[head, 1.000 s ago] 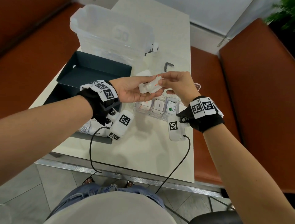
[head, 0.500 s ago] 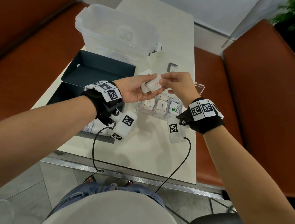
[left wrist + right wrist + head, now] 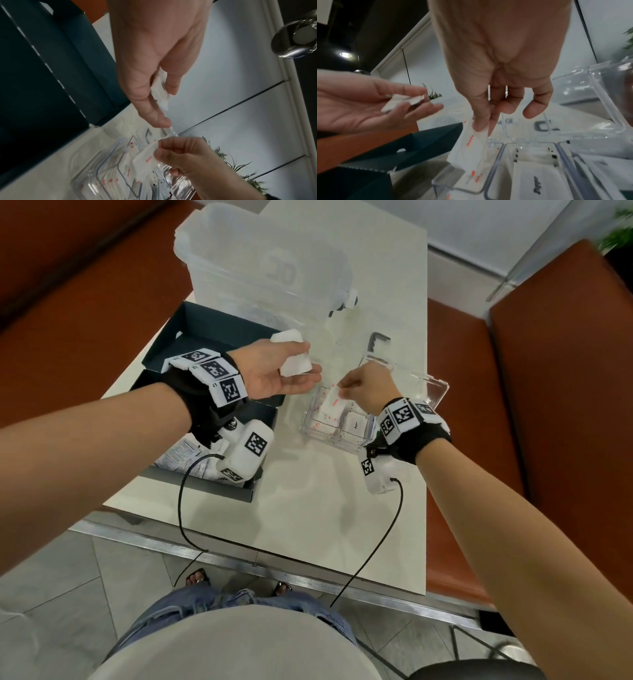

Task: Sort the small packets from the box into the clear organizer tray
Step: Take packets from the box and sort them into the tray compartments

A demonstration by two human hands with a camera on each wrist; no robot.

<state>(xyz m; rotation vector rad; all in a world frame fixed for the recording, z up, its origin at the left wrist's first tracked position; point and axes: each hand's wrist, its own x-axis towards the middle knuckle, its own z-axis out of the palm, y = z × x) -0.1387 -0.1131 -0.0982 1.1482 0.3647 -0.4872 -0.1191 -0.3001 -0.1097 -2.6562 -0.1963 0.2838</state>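
My right hand (image 3: 368, 386) pinches a salt packet (image 3: 471, 150) by its top edge over the tray's (image 3: 440, 392) left compartment, while my left hand (image 3: 274, 371) loosely cradles spare packets (image 3: 295, 365) that might slide onto the counter (image 3: 318, 508).
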